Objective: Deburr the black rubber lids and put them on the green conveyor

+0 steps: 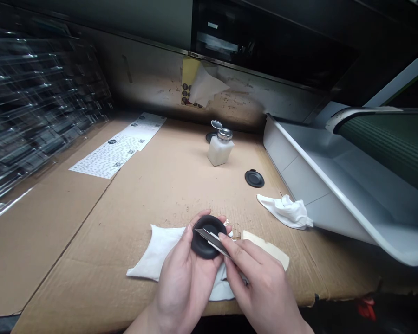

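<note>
A round black disc-shaped part (205,249) with a raised rim rests in my left hand (186,283), its fingers curled around the edge. My right hand (261,278) grips a utility knife (214,241); the bare blade lies over the disc's hollow, its tip toward the left rim. Whether the blade touches the surface, I cannot tell. Below my hands a white cloth (156,250) is spread on the cardboard. A cream-coloured block (270,250) lies partly behind my right hand.
Cardboard (167,185) covers the bench. Ahead stands a pump bottle (220,150) with its lid up. A black disc (254,178) and crumpled white cloth (287,211) lie beside a large white tray (299,153). Clear plastic trays (38,102) are stacked left, near label sheets (120,148).
</note>
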### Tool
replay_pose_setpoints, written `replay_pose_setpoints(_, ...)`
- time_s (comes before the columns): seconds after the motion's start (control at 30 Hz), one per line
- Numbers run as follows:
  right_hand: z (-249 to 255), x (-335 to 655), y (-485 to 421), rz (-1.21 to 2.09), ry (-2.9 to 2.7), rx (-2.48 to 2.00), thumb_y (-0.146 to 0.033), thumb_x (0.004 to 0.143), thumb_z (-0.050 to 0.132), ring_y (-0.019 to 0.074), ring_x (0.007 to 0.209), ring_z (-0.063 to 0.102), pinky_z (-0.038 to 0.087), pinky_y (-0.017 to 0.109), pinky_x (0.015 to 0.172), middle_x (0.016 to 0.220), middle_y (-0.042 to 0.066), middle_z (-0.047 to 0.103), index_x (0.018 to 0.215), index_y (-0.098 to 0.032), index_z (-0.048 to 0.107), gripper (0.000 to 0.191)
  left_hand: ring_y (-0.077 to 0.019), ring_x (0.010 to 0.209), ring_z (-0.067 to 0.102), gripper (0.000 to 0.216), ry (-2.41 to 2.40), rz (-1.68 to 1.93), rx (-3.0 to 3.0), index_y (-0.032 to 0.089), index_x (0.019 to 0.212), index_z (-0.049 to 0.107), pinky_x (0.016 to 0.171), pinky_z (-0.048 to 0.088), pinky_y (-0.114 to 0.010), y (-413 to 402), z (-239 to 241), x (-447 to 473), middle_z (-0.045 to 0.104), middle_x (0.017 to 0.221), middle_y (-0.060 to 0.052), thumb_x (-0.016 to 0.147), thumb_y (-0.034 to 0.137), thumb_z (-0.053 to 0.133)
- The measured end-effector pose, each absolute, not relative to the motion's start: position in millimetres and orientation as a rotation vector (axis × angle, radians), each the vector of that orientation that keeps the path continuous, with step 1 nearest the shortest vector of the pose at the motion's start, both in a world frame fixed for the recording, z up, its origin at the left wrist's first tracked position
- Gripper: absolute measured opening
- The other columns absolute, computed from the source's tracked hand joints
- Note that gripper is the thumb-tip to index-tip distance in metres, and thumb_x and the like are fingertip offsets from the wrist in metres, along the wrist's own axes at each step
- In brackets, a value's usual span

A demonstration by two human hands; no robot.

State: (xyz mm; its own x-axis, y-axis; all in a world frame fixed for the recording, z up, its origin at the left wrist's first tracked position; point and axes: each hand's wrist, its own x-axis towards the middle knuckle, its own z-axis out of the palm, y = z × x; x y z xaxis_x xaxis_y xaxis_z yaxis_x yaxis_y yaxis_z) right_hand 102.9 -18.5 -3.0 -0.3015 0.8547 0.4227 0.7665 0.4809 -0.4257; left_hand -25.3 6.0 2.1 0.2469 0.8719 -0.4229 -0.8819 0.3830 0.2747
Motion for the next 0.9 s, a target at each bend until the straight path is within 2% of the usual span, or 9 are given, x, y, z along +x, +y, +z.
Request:
replay_pose_setpoints(0.3,4,107,-20,0.247,-2.109,-1.328,-0.010,0.085,0.043,0.0140,0.079,0.061,0.051,0.024,0.068,0.087,0.003,0.064,0.121,-0.019,0.052,0.037,-0.0234,0.102,0.057,0.028,0.571,1.197,0.004,0.018,0.107,0.056,0.091,0.043,-0.037,6,4,-26,0.063,0.106,-0.014,0.087,0.033,0.045)
replay_pose_setpoints(0.43,10,136,-21,0.055,-2.040,-1.450,-0.016,0.087,0.046,0.0120,0.091,0.061,0.048,0.020,0.080,0.101,0.002,0.064,0.116,-0.021,0.054,0.030,-0.0224,0.096,0.060,0.027,0.576,1.217,0.052,0.022,0.107,0.056,0.081,0.048,-0.036,5,4,-26,0.065,0.097,-0.010,0.087,0.035,0.044)
replay_pose_setpoints(0.53,3,171,-22,-0.124,-2.076,-1.612,-0.024,0.089,0.045,0.0140,0.098,0.059,0.047,0.023,0.084,0.109,0.001,0.062,0.114,-0.024,0.054,0.027,-0.0253,0.097,0.060,0.029,0.567,1.196,0.039,0.019,0.101,0.058,0.087,0.046,-0.038,4,5,-26,0.066,0.094,-0.012,0.086,0.040,0.044)
replay_pose_setpoints(0.73,-22,224,-25,-0.279,-2.112,-1.791,-0.029,0.091,0.038,0.0184,0.102,0.056,0.048,0.033,0.087,0.114,0.003,0.057,0.115,-0.023,0.054,0.030,-0.0350,0.114,0.051,0.037,0.569,1.197,-0.055,0.008,0.112,0.054,0.096,0.041,-0.048,5,6,-28,0.060,0.114,-0.023,0.086,0.032,0.044)
replay_pose_setpoints(0.9,-8,223,-17,-0.275,-2.083,-1.728,-0.024,0.089,0.041,0.0191,0.103,0.054,0.045,0.034,0.090,0.112,0.005,0.058,0.110,-0.021,0.057,0.027,-0.0345,0.119,0.047,0.044,0.574,1.170,-0.042,0.005,0.123,0.048,0.098,0.039,-0.051,4,7,-28,0.055,0.124,-0.024,0.083,0.022,0.045)
